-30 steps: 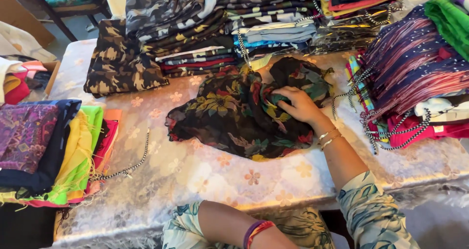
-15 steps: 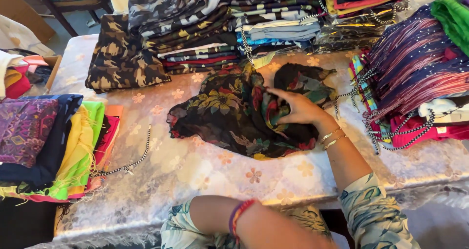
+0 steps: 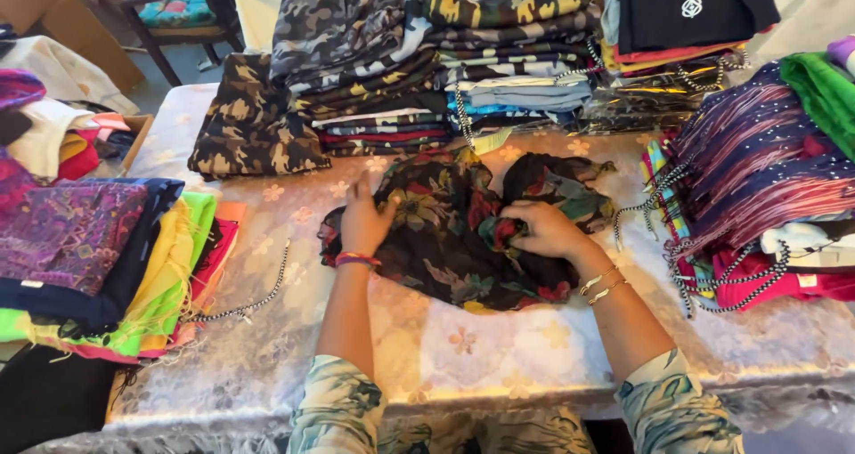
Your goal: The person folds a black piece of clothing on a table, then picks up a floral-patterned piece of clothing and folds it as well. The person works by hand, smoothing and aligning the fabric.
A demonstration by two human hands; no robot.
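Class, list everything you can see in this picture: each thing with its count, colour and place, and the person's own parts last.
floral garment: one, dark with red and yellow flowers, table centre
camouflage stacks: several, green, brown and grey, far edge
folded camouflage piece: one, brown, far left
striped pile: one, purple and pink, right
bright folded cloths: several, green, yellow, pink, left
tablecloth: one, pale with flowers, covering table
chair: one, dark, top left
left hand: flat on the garment
right hand: fingers bunching the garment

Both hands forward, left [image 3: 363, 222] flat and open, right [image 3: 543, 230] curled, clutching.
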